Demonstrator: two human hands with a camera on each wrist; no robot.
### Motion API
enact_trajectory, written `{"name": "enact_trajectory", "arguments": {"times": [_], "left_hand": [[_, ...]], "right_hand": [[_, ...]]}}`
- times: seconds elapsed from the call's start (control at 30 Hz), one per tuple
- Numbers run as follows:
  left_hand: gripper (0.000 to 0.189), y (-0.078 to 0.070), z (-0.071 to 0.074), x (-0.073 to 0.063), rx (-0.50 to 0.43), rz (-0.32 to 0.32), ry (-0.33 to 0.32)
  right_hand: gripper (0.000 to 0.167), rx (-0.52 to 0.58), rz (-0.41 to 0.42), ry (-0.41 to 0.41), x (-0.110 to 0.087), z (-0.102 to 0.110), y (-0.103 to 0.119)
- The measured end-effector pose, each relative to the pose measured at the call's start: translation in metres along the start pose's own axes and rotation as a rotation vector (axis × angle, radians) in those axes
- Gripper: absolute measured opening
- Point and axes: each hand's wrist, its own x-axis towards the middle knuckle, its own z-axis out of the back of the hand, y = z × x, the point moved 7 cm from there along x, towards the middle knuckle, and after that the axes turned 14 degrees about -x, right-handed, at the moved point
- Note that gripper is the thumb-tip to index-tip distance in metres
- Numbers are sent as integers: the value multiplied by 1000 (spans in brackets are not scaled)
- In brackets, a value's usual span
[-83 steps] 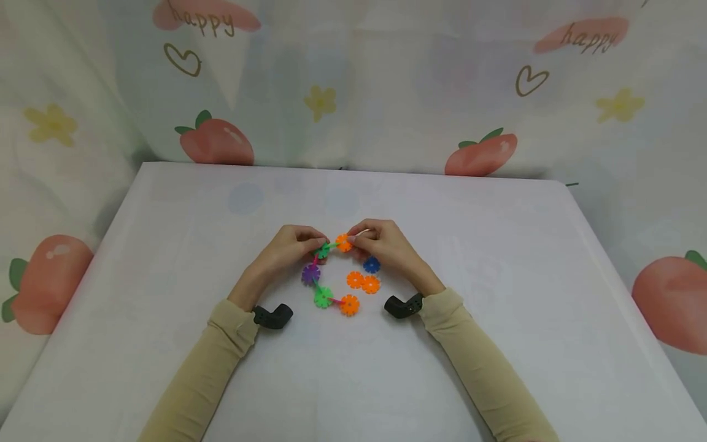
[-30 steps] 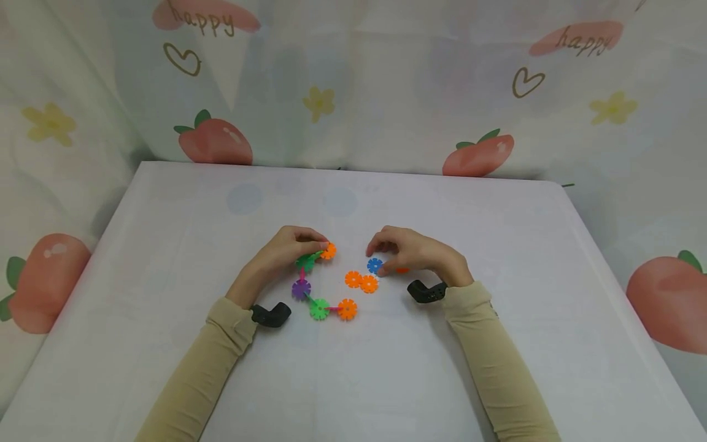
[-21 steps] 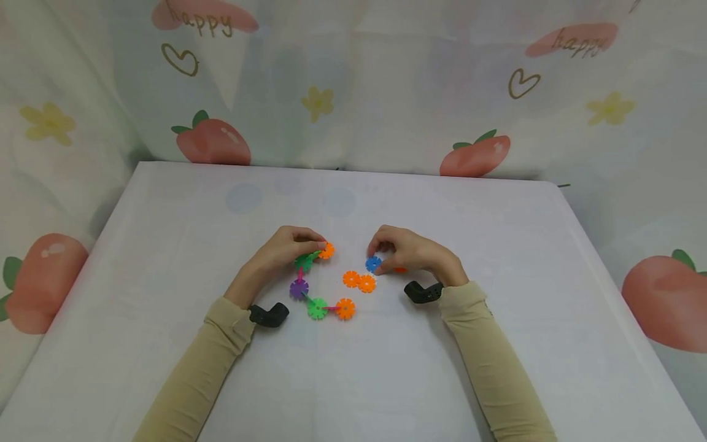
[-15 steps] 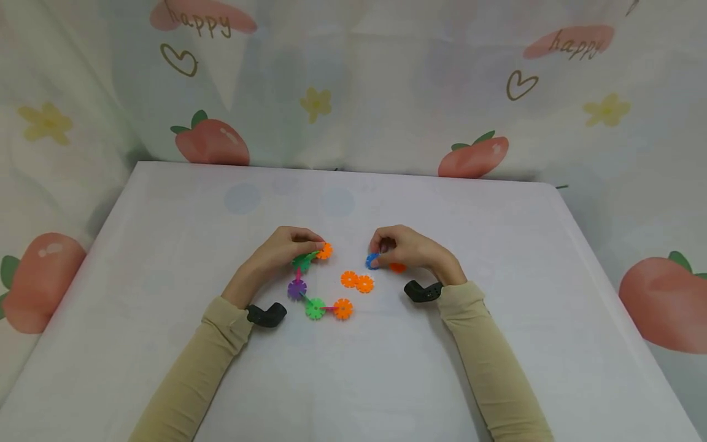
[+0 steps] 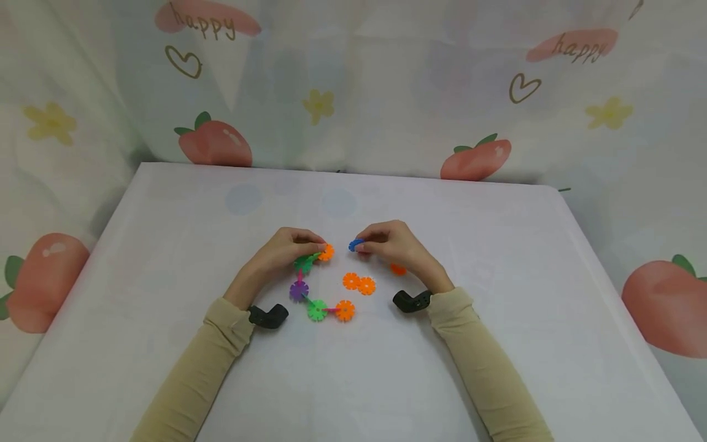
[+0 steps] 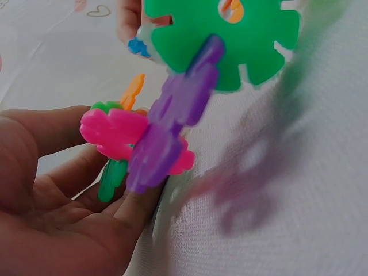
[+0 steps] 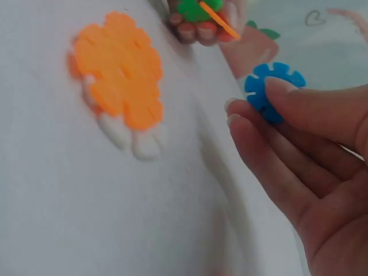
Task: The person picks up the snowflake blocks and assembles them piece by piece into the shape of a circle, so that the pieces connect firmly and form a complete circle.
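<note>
My left hand (image 5: 282, 253) pinches the upper end of a curved chain of slotted plastic snowflake discs, by an orange disc (image 5: 327, 252) and a green one (image 5: 304, 264). From there the chain runs through pink pieces, a purple disc (image 5: 299, 291) and a light green disc (image 5: 317, 310) to another orange disc (image 5: 345, 310). Between thumb and fingers my right hand (image 5: 399, 247) holds a blue snowflake disc (image 7: 256, 86), raised and apart from the chain. The left wrist view shows the purple disc (image 6: 172, 115) slotted with a pink disc (image 6: 115, 127).
Two orange discs (image 5: 359, 283) lie touching or overlapping between the hands. A third orange disc (image 5: 397, 269) lies partly hidden under the right wrist. Everything is on a white-covered table (image 5: 353, 380) with a printed curtain (image 5: 375, 92) behind.
The right hand let go of the chain's orange end, went right, picked the blue disc off the table and brought it left, nearer the chain. The left hand keeps its grip, nearly still.
</note>
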Motion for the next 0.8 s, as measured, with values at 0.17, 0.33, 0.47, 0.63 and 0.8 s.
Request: {"name": "enact_trajectory", "arguments": {"times": [0.17,0.33,0.47,0.63,0.8], "left_hand": [[32,-1,0,0,23,-11,-5],[30,0,1,0,11,2,-20],[28,-1,1,0,-12,-1,-33],[27,0,1,0,-52,-1,-40],[28,3,3,1,-93,11,-38]], "right_hand": [[10,11,6,-48,0,-6,8],[8,-34,36,-85,-1,-11,15],[7,-98,76,-90,-1,-16,20],[6,-143,142,-116,-2,-18,28],[5,-204,226,-138,-3,-20,37]]}}
